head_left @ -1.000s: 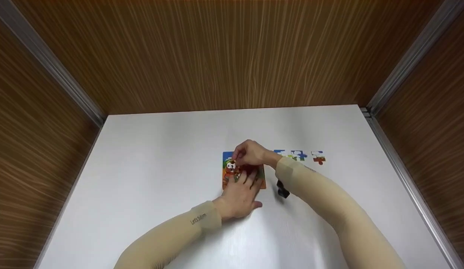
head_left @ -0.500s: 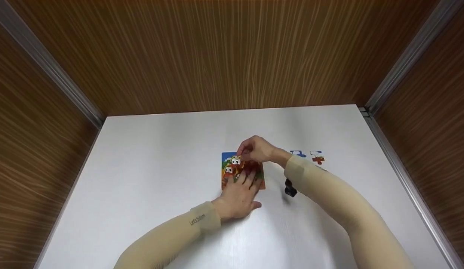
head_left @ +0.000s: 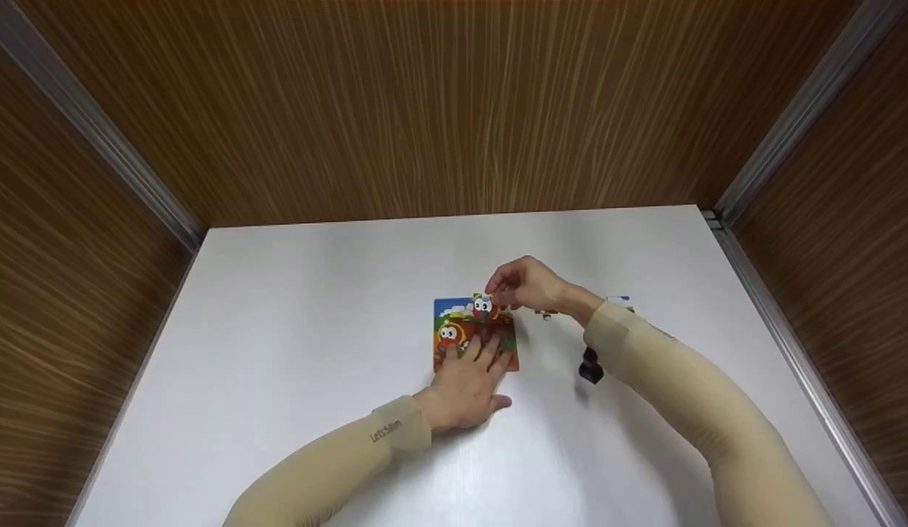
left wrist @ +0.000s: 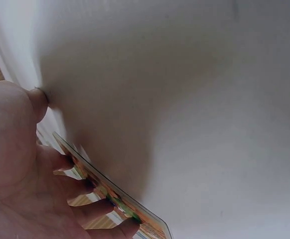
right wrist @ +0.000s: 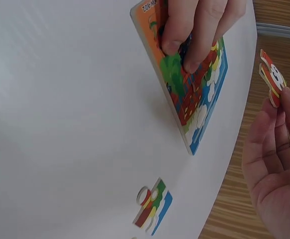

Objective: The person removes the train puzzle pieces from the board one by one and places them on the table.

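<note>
Puzzle piece (right wrist: pixel 273 78) red and yellow, white-eyed, in right hand (head_left: pixel 534 285)

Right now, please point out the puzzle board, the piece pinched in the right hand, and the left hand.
Puzzle board (right wrist: pixel 192 94): right wrist view, on its printed face.
Pinched piece (right wrist: pixel 274 78): right wrist view, on its printed face.
Left hand (head_left: pixel 465 386): head view, on its back.

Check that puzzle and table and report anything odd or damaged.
Nothing looks spilled or visibly damaged. The only things astray are loose puzzle pieces lying on the table, apart from the puzzle board, on which the left hand rests. The right hand pinches another piece, so this looks like ordinary puzzle work.
</note>
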{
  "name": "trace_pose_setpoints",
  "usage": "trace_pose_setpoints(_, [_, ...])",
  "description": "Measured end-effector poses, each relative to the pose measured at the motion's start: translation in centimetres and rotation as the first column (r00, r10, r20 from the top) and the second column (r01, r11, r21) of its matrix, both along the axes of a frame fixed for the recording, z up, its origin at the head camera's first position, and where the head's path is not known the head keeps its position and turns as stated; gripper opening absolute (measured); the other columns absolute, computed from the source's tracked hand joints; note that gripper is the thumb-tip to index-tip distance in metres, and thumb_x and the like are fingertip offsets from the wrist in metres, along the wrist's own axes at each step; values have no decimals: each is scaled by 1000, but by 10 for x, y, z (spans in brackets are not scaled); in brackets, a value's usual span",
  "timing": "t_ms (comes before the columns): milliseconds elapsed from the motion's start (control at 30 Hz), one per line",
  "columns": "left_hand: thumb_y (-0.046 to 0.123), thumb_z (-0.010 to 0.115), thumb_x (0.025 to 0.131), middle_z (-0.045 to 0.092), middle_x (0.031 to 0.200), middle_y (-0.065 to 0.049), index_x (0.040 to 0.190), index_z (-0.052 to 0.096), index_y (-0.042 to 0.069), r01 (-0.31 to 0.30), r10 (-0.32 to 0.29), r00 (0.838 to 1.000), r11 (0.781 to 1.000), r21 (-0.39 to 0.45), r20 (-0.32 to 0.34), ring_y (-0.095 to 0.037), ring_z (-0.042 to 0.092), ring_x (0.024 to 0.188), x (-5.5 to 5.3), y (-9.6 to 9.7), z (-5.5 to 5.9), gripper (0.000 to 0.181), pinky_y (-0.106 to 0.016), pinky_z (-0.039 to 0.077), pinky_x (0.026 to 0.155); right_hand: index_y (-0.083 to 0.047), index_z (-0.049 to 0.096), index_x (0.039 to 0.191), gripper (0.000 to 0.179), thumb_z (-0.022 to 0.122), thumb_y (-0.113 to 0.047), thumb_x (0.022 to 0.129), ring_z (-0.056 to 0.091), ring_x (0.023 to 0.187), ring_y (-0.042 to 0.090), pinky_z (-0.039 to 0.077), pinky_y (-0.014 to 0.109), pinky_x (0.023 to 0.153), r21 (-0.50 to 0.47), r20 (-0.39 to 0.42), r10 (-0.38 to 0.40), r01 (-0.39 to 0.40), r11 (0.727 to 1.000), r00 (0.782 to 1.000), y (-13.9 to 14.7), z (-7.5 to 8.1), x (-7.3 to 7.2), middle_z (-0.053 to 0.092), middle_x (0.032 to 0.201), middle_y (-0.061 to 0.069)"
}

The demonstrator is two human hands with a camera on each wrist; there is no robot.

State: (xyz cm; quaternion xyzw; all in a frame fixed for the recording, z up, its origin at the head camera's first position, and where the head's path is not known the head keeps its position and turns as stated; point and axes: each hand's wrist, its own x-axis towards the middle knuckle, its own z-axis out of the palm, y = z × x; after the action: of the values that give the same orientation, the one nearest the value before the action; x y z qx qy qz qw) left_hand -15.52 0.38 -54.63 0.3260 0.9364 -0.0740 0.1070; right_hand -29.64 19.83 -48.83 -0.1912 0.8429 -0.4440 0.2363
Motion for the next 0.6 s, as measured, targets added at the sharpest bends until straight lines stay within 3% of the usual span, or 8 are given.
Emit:
trace_pose_setpoints(167, [70, 38, 115, 20, 191, -11, 181, 27, 19, -5, 5, 1000, 1000, -4, 15, -39, 31, 174, 1, -1, 2, 84, -67, 44, 130, 1, 79, 119, 19, 77, -11, 105, 76, 92, 29, 66, 38, 83, 10, 3, -28, 28, 1000, 1000, 16, 0, 0, 84, 104, 14])
trace_pose_setpoints(600, [70, 40, 115, 20, 191, -10, 181, 27, 20, -17, 16, 998, 1000, 11, 52, -40, 29, 175, 0, -5, 3, 84, -68, 40, 132, 3, 80, 117, 19, 79, -10, 103, 65, 81, 13, 56, 24, 71, 34, -35, -59, 60, 998, 998, 42, -1, 6, 80, 101, 11])
